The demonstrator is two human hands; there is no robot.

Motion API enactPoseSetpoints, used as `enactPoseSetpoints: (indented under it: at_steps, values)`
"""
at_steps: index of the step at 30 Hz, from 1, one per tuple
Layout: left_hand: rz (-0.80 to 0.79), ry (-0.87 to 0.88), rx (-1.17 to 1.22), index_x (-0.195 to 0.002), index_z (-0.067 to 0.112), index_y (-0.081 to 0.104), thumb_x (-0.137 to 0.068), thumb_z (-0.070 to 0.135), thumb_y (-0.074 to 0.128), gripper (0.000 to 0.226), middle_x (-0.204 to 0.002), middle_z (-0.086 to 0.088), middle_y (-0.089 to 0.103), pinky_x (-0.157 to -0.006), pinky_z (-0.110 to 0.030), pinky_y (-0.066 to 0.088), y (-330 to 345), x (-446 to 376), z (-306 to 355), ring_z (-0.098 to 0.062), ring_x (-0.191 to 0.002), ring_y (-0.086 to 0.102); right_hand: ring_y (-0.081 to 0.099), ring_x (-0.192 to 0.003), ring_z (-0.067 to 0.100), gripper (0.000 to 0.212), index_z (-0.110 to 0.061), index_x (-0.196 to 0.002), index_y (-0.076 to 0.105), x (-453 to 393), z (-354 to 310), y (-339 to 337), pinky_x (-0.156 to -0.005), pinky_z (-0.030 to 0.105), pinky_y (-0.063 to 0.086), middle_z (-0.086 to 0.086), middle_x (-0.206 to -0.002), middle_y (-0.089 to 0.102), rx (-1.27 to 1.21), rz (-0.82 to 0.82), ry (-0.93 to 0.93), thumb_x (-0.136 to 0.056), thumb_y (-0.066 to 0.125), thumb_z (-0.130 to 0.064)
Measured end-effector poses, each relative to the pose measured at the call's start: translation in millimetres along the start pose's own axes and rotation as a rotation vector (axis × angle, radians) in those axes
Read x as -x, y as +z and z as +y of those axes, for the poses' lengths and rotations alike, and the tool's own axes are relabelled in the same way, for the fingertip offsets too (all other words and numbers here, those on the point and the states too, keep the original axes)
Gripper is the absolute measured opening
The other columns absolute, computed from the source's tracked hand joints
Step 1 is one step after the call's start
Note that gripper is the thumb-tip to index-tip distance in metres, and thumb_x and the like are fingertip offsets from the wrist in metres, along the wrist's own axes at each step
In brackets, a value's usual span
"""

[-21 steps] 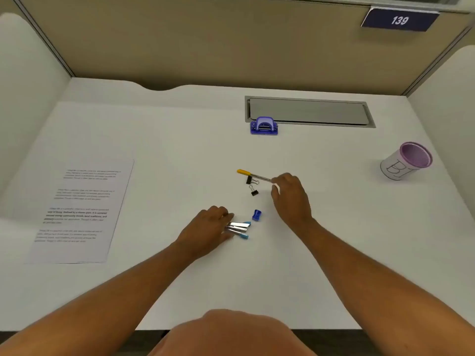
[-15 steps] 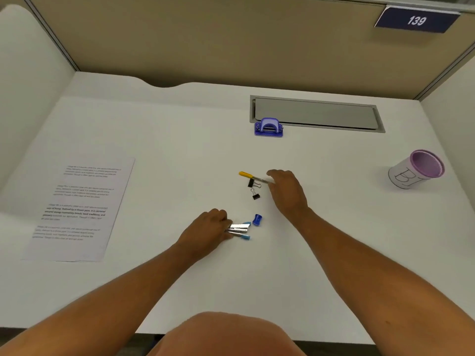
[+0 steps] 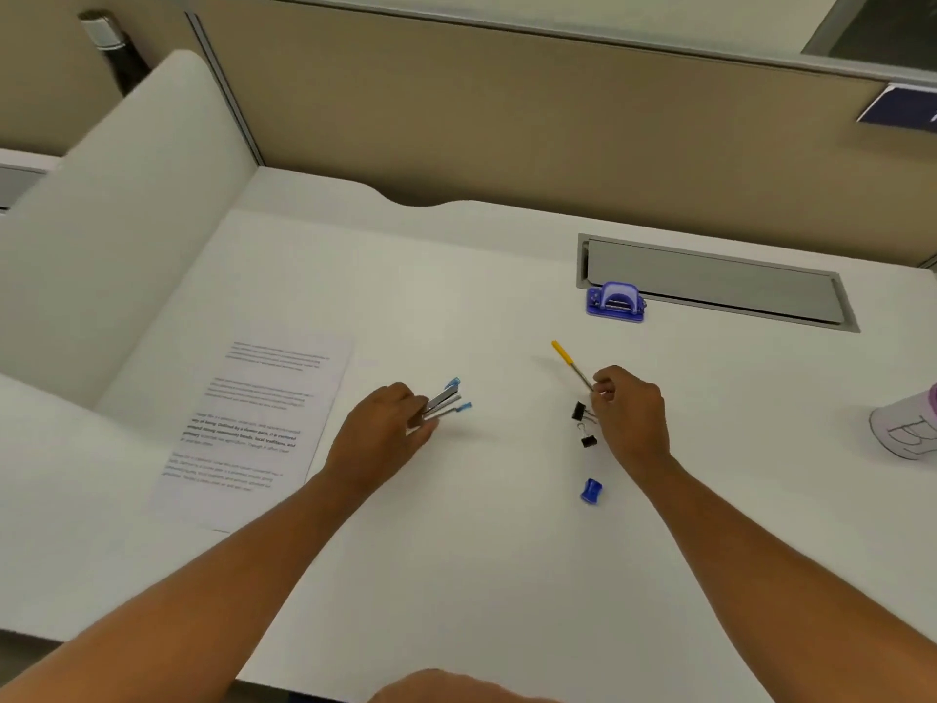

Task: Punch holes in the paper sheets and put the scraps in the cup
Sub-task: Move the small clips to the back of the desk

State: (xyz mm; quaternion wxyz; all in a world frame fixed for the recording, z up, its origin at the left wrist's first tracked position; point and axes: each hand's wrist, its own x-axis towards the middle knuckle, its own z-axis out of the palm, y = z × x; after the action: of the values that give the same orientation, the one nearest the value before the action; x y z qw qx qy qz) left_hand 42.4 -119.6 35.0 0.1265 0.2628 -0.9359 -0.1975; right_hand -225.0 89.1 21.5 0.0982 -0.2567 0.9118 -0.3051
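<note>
Spanning the view, a white desk bore printed paper sheets at left, a purple cup far right, a hole punch at the back. Left hand gripped a stapler; right hand pinched a yellow-tipped pen.

The desk looked matt white and smooth — the printed sheets plain paper, the hole punch glossy purple plastic, the stapler bright metal.

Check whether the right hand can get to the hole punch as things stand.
Probably yes: bare desk lies between the right hand and the hole punch, nothing blocking. But its fingers are pinching the yellow-handled tool, which should be put down first.
</note>
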Motion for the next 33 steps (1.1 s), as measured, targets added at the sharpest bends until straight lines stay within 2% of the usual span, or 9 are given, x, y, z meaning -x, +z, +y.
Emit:
enactPoseSetpoints:
  at_steps: [1, 5, 9, 12, 17, 22, 25, 29, 33]
  values:
    - [0.035, -0.05, 0.017, -0.082, 0.009, 0.071, -0.09, 0.021, 0.083, 0.019, -0.079, -0.005, 0.063, -0.06, -0.037, 0.05, -10, -9, -17, -0.027, -0.069, 0.06, 0.072, -0.075, 0.024, 0.012, -0.011, -0.1, 0.071, -2, -16, 8, -0.069, 0.037, 0.063, 0.009, -0.088, 0.075, -0.037, 0.011, 0.011, -0.094, 0.069, -0.002]
    - [0.146, -0.196, 0.052, -0.079, 0.008, 0.07, -0.093, 0.02, 0.078, 0.02, -0.078, -0.007, 0.062, -0.065, -0.039, 0.05, -51, -45, -91, -0.028, -0.073, 0.059, 0.074, -0.08, 0.021, 0.013, -0.008, -0.096, 0.077, -12, -95, 53, -0.082, 0.036, 0.061, 0.006, -0.085, 0.079, -0.172, 0.077, 0.077, -0.084, 0.083, -0.006]
    - [0.198, -0.28, 0.035, -0.072, 0.007, 0.067, -0.095, 0.021, 0.074, 0.028, -0.071, -0.007, 0.055, -0.062, -0.035, 0.035, -94, -82, -166, -0.025, -0.074, 0.047, 0.075, -0.071, 0.017, 0.016, -0.015, -0.085, 0.076, -16, -186, 116, -0.074, 0.029, 0.06, -0.004, -0.07, 0.077, -0.368, 0.026, 0.233, -0.076, 0.088, -0.01]
    - [0.208, -0.362, 0.092, -0.065, 0.005, 0.061, -0.094, 0.018, 0.073, 0.033, -0.064, -0.002, 0.048, -0.051, -0.032, 0.028, -119, -108, -216, -0.022, -0.063, 0.046, 0.074, -0.06, 0.014, 0.019, -0.016, -0.082, 0.074, -23, -249, 163, -0.067, 0.03, 0.061, -0.006, -0.062, 0.075, -0.471, -0.03, 0.3, -0.073, 0.087, -0.005]
    - [0.16, -0.472, 0.139, -0.056, 0.012, 0.042, -0.086, 0.01, 0.069, 0.041, -0.053, 0.002, 0.032, -0.048, -0.032, 0.02, -145, -151, -273, -0.014, -0.05, 0.026, 0.077, -0.067, 0.025, 0.022, -0.013, -0.081, 0.074, -52, -333, 217, -0.074, 0.043, 0.067, 0.004, -0.067, 0.077, -0.546, -0.041, 0.38, -0.069, 0.087, 0.001]
    - [0.142, -0.599, 0.204, -0.058, 0.013, 0.048, -0.085, 0.008, 0.071, 0.036, -0.051, 0.006, 0.034, -0.046, -0.026, 0.021, -149, -199, -312, -0.011, -0.045, 0.027, 0.077, -0.062, 0.024, 0.025, -0.011, -0.082, 0.074, -103, -392, 266, -0.069, 0.037, 0.067, 0.008, -0.073, 0.077, -0.56, -0.07, 0.414, -0.069, 0.092, -0.001]
    - [0.132, -0.614, 0.173, -0.068, 0.008, 0.053, -0.088, 0.009, 0.071, 0.027, -0.057, 0.003, 0.039, -0.046, -0.023, 0.02, -138, -223, -325, -0.011, -0.048, 0.033, 0.073, -0.053, 0.015, 0.026, -0.018, -0.077, 0.071, -136, -415, 300, -0.058, 0.025, 0.063, 0.003, -0.075, 0.075, -0.529, -0.078, 0.448, -0.07, 0.094, -0.007]
    - [0.111, -0.628, 0.144, -0.091, -0.002, 0.068, -0.096, 0.012, 0.069, 0.015, -0.086, -0.014, 0.063, -0.056, -0.024, 0.029, -119, -255, -336, -0.022, -0.072, 0.054, 0.077, -0.077, 0.026, 0.031, -0.023, -0.073, 0.067, -175, -435, 342, -0.08, 0.04, 0.066, 0.006, -0.089, 0.076, -0.467, -0.066, 0.481, -0.07, 0.096, -0.015]
    - [0.106, -0.637, 0.093, -0.11, -0.005, 0.069, -0.101, 0.013, 0.064, 0.021, -0.11, -0.02, 0.07, -0.071, -0.028, 0.038, -111, -285, -349, -0.033, -0.1, 0.069, 0.077, -0.082, 0.03, 0.03, -0.02, -0.078, 0.068, -210, -447, 370, -0.083, 0.044, 0.065, 0.008, -0.093, 0.076, -0.45, -0.059, 0.458, -0.068, 0.096, -0.014]
